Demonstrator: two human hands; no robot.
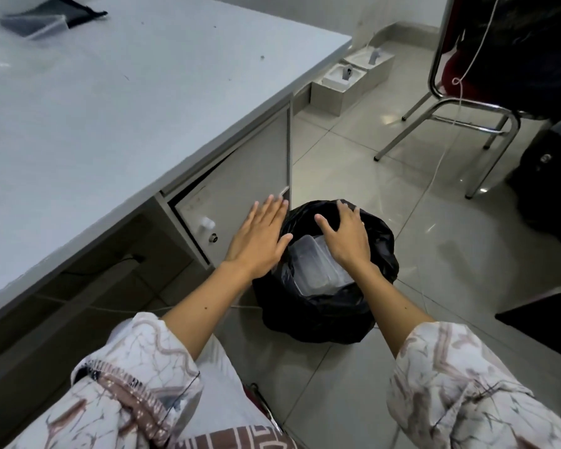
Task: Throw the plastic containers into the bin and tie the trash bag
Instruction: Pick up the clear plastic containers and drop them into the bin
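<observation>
A small bin lined with a black trash bag (331, 315) stands on the tiled floor beside the desk. Clear plastic containers (314, 270) lie inside it, stacked at a tilt. My left hand (259, 238) hovers flat over the bag's left rim, fingers straight and spread. My right hand (347, 234) reaches over the far rim with its fingertips touching the black plastic; its fingers are bent a little, and I cannot tell whether they grip the bag. Another clear container (34, 25) lies at the far left of the desk top, on a dark cloth.
A grey desk (110, 108) fills the left, with a cabinet door (240, 189) standing ajar right next to the bin. A metal-legged chair (450, 121) and a white cable (434, 176) are to the right. Two white boxes (347, 82) sit by the wall.
</observation>
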